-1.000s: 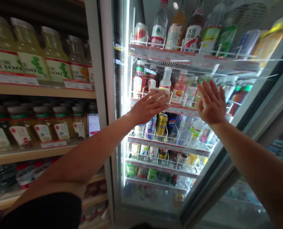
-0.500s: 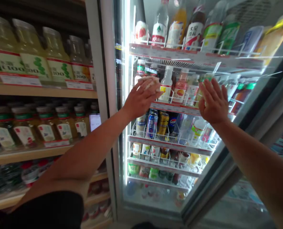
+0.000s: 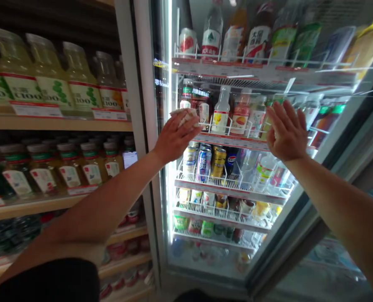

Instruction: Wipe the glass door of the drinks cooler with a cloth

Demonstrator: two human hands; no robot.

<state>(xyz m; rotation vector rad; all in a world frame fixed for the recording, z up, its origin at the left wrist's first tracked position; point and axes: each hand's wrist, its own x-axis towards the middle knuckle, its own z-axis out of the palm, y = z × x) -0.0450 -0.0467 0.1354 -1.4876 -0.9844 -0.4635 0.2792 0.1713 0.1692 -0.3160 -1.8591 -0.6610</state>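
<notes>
A lit drinks fridge with a glass door (image 3: 202, 263) stands in front of me. My left hand (image 3: 176, 137) presses a crumpled whitish cloth (image 3: 186, 115) against the glass near its left side, at about the height of the second shelf. The cloth bunches under the fingers and shows past their tips. Farther right, my right hand (image 3: 288, 136) lies against the same glass with its fingers stretched out and nothing visible in it. Behind the glass, a clear bottle with a yellow-fruit label (image 3: 220, 115) stands between the two hands.
Wooden shelves (image 3: 57, 123) at the left hold rows of juice bottles (image 3: 81, 82). Inside the fridge, several wire shelves carry cans (image 3: 218, 162) and bottles. A dark door frame (image 3: 324, 155) slants down the right side.
My left hand and the cloth have slid left across the glass. My right hand stays flat on the door. The whole view has shifted slightly.
</notes>
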